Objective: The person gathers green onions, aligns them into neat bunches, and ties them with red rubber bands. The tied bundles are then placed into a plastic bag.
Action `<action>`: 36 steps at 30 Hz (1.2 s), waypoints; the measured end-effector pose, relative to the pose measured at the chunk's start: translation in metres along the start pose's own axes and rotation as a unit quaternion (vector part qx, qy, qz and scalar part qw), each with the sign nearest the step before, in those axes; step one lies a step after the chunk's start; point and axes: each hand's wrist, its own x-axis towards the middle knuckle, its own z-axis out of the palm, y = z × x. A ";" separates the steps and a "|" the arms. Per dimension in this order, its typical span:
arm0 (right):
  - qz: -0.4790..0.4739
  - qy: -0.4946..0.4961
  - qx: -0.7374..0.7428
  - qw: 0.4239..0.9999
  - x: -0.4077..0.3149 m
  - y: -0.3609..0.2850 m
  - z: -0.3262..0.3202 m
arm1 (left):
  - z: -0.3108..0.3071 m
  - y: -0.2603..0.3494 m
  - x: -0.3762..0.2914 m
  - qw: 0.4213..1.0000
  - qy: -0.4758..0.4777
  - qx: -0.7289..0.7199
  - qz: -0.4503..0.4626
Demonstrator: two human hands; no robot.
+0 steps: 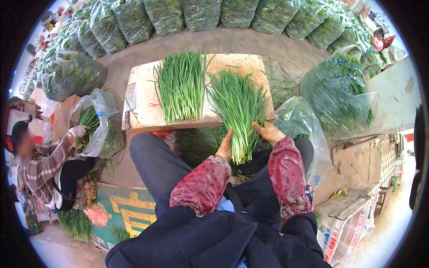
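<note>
Between my two hands is a loose bundle of garlic chives (238, 107), its pale stem ends toward me and its green tips over the board. My left hand (225, 147) grips the stems from the left side. On the right, my right hand (267, 132) has its thumb and fingers against the bundle's edge. A second bundle of chives (182, 88) lies on the wooden board (144, 80). Along the board's left edge rests a cleaver (130, 102) with a dark handle. A short red tie (154, 104) lies beside the second bundle.
Filled plastic bags of greens (202, 15) stand in a curved row beyond the board. An open plastic bag (301, 117) sits by my right knee, with a large stuffed bag (338, 90) behind it. At left a co-worker (47, 160) handles chives in a bag (112, 134).
</note>
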 end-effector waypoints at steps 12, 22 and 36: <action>-0.057 -0.020 0.459 0.887 0.024 0.031 0.051 | 0.090 0.015 0.015 0.698 0.172 0.690 0.084; -0.151 0.111 0.420 0.888 0.017 -0.007 0.050 | 0.121 0.035 0.019 0.771 0.121 0.601 0.173; -0.356 0.050 0.323 0.875 0.038 -0.140 -0.032 | 0.237 0.138 0.057 0.680 -0.059 0.688 0.244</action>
